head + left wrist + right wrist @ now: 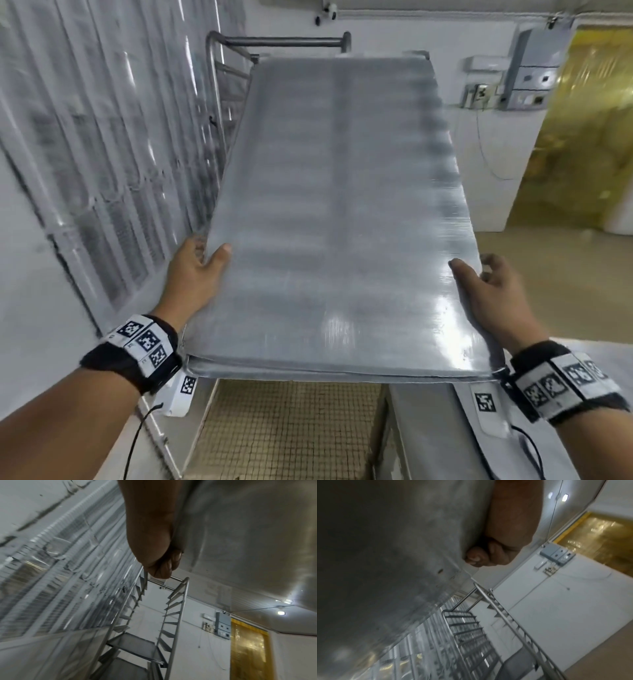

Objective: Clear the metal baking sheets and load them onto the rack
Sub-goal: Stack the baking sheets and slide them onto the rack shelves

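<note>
A long metal baking sheet (339, 212) is held out level in front of me, its far end at the top of the tall metal rack (274, 42). My left hand (197, 274) grips its left long edge, thumb on top and fingers underneath. My right hand (489, 291) grips the right long edge the same way. From below, the left wrist view shows the sheet's underside (248, 534), my left hand (154, 545) and the rack (178, 608) with its angled side runners. Two sheets (137, 646) lie on the lower runners. The right wrist view shows the underside (385, 561) and my curled right fingers (476, 558).
A wall of ribbed clear panels (85, 154) runs along the left. A steel table (445, 438) stands below my right wrist. A yellow strip curtain (589, 130) closes a doorway at right, beside grey electrical boxes (534, 78) on the white wall. Tiled floor (291, 428) shows below the sheet.
</note>
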The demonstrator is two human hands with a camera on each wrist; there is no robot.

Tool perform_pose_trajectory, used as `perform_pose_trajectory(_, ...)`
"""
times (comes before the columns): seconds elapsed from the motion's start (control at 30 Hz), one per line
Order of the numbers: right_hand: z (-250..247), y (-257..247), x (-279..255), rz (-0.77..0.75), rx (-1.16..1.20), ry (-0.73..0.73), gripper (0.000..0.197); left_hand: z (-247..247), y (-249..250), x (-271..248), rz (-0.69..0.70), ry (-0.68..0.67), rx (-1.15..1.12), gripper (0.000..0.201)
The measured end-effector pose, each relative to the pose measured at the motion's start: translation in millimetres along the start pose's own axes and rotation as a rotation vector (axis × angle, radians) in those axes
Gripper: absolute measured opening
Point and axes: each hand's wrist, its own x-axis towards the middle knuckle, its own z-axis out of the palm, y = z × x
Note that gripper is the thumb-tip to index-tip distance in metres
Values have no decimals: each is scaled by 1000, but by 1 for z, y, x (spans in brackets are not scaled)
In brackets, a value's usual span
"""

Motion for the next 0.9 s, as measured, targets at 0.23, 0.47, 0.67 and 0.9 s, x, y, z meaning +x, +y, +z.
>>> perform_pose_trajectory(0.23, 102, 5, 22, 10, -56, -144, 72, -30, -72, 26, -104, 22, 108, 59)
perform_pose_trajectory(0.47, 178, 3, 46, -4, -127, -152, 40, -28, -143, 99, -211, -61, 141, 59)
perform_pose_trajectory(0.67, 224, 1, 47, -15, -201, -146, 32, -27, -188, 140, -199, -113, 219, 60)
perform_pose_trajectory(0.9, 248, 1, 50, 14, -256, -169, 43, -25, -209, 155, -228, -174, 275, 60)
